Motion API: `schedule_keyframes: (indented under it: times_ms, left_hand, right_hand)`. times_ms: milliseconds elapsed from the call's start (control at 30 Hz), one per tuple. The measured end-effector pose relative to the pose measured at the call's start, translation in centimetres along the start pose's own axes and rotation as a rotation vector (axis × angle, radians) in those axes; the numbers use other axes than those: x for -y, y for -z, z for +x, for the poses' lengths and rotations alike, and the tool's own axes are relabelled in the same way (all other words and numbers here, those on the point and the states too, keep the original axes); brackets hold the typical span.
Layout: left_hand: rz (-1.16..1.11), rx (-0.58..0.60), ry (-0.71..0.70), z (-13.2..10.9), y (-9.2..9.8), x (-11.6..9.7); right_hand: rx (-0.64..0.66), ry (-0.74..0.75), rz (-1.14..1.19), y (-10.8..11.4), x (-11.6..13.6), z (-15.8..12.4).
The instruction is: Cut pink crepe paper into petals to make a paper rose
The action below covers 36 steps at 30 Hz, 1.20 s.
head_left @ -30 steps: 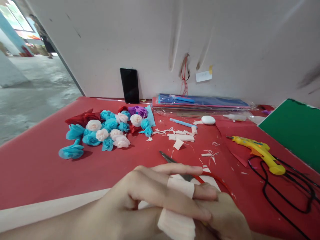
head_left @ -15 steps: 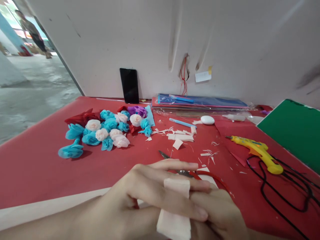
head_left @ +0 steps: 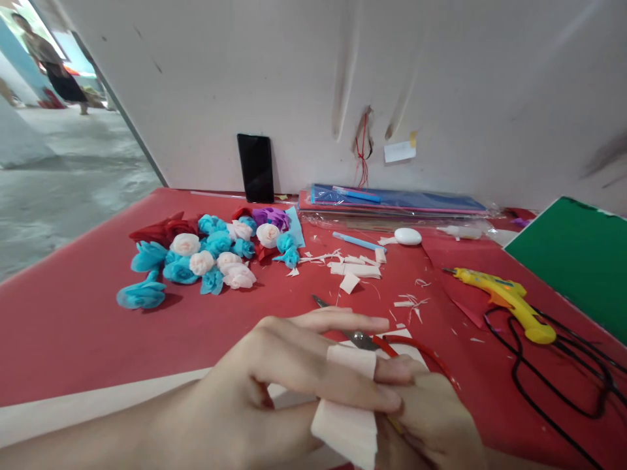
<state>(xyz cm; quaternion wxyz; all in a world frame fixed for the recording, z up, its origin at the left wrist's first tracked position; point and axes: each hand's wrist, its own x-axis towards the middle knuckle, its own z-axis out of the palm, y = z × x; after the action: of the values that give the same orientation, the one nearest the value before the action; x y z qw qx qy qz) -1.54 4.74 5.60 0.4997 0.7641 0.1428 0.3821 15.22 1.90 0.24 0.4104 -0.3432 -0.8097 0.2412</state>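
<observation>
My left hand point(head_left: 289, 385) reaches in from the left, fingers closed on a folded strip of cream crepe paper point(head_left: 345, 431). The strip passes behind the forefinger and shows above and below it. Touching those fingertips, my right hand point(head_left: 435, 414) is curled at the lower right; its fingers are mostly hidden. A sliver of something thin and yellow point(head_left: 394, 425) shows beside it, too little to name. Just beyond the hands lie red-handled scissors point(head_left: 361, 339), partly covered by the left fingers and lying partly over cream paper.
Blue, cream, red and purple paper flowers point(head_left: 215, 245) cluster at the left. Paper scraps point(head_left: 355, 269), a blue pen point(head_left: 359, 241) and a white oval object point(head_left: 407, 236) lie mid-table. A yellow glue gun point(head_left: 509, 297) with a black cord lies right. A phone point(head_left: 256, 168) leans on the wall.
The fingers of both hands have shifted slightly, and the paper strip tilts a little more. The scissors' pivot and a yellow sliver now show more. A person in the background has moved slightly left.
</observation>
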Motion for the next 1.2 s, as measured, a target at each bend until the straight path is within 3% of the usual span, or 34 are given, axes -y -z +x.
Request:
schedule_keyframes:
  times_ms: [267,433,633,767,867,967,1100,1200]
  left_hand:
    - [0.013,-0.015,-0.062,-0.2,-0.3,0.8]
    - [0.0,-0.071,-0.009,0.1,-0.4,0.4]
    - [-0.066,-0.034,0.052,0.2,0.1,0.5]
    - [-0.073,-0.033,0.071,0.1,0.4,0.6]
    - [-0.066,-0.042,0.099,0.1,0.7,0.6]
    - [-0.113,-0.118,0.183,0.1,1.1,0.5]
    - [-0.275,-0.248,0.34,0.2,0.9,0.6]
    - [-0.357,-0.3,0.421,0.2,0.5,0.7]
  right_hand:
    - [0.014,0.022,-0.014,0.9,0.6,0.7]
    - [0.042,0.031,-0.018,2.4,1.1,1.3]
    - [0.042,-0.007,0.052,2.7,1.2,1.6]
    - [0.099,-0.068,0.12,2.3,1.1,1.7]
    - [0.22,-0.158,0.137,3.2,1.6,2.4]
    - [0.35,-0.306,-0.062,5.3,2.1,3.5]
    - [0.258,-0.447,-0.466,8.1,1.4,3.7]
    - [0.385,-0.613,-0.595,8.6,0.6,2.4]
